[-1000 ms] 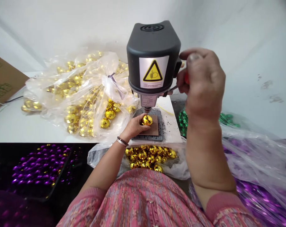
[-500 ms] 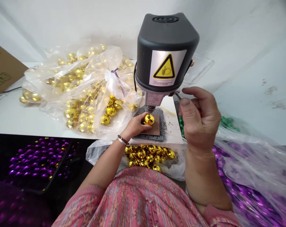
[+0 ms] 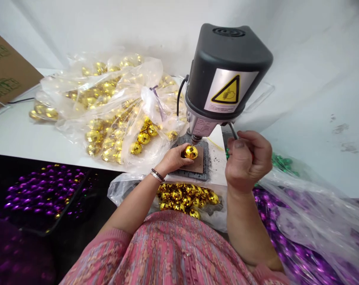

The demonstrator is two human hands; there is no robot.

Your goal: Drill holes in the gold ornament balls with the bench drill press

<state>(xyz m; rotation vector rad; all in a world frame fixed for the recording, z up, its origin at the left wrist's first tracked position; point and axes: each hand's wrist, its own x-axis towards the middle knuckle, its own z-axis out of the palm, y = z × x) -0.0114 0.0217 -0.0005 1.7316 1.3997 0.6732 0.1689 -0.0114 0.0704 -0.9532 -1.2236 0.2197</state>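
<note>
A gold faceted ball (image 3: 191, 152) is gripped between the thumb and fingers of my left hand (image 3: 176, 159). It sits over a brown board (image 3: 197, 162) on the dark base (image 3: 205, 172) of a bench drill press (image 3: 227, 71), right under the chuck (image 3: 196, 138). Whether the bit enters the ball I cannot tell. My right hand (image 3: 248, 160) is closed around the drill press lever (image 3: 233, 130), to the right of the motor housing. Dark shavings lie beside the base.
Clear plastic bags (image 3: 108, 107) of gold balls cover the white table (image 3: 10, 136). An open bag (image 3: 185, 198) of gold balls is against my lap. Purple balls fill a dark tray (image 3: 43, 194) at left and a bag (image 3: 304, 241) at right. A cardboard box (image 3: 7, 71) stands far left.
My right hand has moved downward with the lever. The view has shifted and tilted, so the drill press appears further right. My left hand still holds the gold ball beneath the chuck.
</note>
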